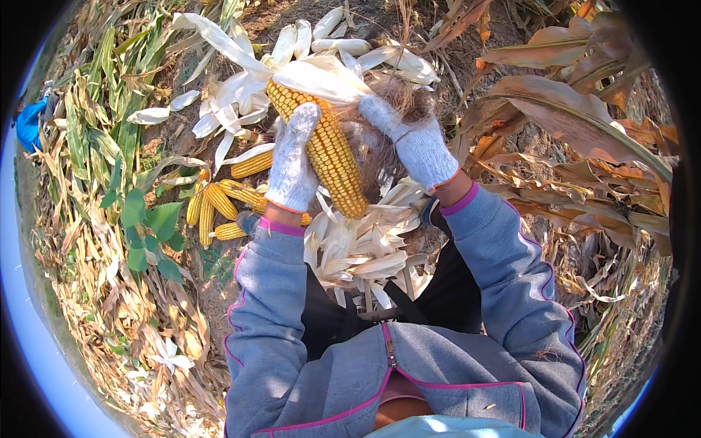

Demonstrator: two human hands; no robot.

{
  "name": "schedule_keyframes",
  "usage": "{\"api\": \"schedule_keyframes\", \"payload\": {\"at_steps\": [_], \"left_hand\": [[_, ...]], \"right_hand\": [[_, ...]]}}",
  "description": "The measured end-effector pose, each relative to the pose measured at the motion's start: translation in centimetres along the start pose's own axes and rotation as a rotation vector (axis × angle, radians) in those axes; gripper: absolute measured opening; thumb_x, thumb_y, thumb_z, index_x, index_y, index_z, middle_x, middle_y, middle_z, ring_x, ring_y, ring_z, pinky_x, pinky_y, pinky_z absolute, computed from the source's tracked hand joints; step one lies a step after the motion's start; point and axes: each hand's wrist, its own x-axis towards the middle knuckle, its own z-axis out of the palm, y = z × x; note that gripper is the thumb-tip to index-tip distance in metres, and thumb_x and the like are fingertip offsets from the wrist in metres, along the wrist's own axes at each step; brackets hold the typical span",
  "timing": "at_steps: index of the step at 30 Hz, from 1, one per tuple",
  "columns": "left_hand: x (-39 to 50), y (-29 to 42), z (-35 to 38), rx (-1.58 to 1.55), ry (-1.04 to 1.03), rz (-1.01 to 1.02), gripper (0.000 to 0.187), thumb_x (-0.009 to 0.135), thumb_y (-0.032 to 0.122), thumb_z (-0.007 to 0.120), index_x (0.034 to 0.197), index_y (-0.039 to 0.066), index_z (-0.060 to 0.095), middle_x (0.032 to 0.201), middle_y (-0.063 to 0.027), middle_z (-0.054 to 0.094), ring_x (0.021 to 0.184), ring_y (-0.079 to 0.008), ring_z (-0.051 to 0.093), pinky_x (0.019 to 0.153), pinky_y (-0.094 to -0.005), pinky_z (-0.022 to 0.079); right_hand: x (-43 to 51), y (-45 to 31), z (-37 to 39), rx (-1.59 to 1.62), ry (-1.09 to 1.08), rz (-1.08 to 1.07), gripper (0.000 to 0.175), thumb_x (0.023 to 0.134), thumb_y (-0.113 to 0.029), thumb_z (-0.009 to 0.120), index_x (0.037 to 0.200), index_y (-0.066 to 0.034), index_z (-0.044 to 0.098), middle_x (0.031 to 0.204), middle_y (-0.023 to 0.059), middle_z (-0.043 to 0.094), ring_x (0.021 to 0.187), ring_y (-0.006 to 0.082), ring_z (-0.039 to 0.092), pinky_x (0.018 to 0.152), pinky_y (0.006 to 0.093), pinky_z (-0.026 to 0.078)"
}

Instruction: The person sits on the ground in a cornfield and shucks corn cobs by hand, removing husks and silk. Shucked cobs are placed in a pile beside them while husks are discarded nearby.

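Observation:
A large yellow ear of corn (331, 150) lies tilted across the middle of the view, most of its kernels bare. Pale husk leaves (317, 76) fold back from its upper end. My left hand (294, 159), in a white knit glove, grips the ear from its left side, thumb across the kernels. On the other side my gloved right hand (408, 137) pinches the husk's edge near a tangle of brown corn silk (397, 98). Its fingertips are partly hidden by husk and silk.
Several husked corn ears (219, 201) lie on the soil to the left. Loose husks (364, 241) are heaped between my legs. Dry corn leaves (569, 109) stand close on the right. A green leafy plant (148, 219) grows at left. A person in blue (30, 125) is farther off.

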Motion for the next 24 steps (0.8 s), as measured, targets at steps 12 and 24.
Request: {"api": "schedule_keyframes", "payload": {"at_steps": [12,24], "left_hand": [[-1.7,-0.2,1.8,0.209,-0.201,-0.254,0.045,0.082,0.027,0.065,0.117,0.001,0.054,0.095,-0.0112,0.064,0.080,-0.0223,0.064,0.070,-0.0371,0.055],[-1.3,-1.6,-0.5,0.160,-0.187,-0.267,0.033,0.088,0.022,0.054,0.112,-0.001,0.056,0.099,-0.0147,0.064,0.086,-0.0261,0.066,0.080,-0.0405,0.055]], "right_hand": [[4.4,-2.5,-8.5,0.522,0.434,-0.126,0.033,0.097,-0.034,0.049,0.110,-0.0074,0.062,0.098,0.0075,0.066,0.086,0.0194,0.064,0.073,0.0314,0.053],[2.6,0.8,-4.4,-0.600,-0.032,-0.513,0.041,0.077,-0.013,0.059,0.118,-0.0087,0.055,0.115,0.0113,0.055,0.106,0.0303,0.055,0.089,0.0382,0.046]]}}
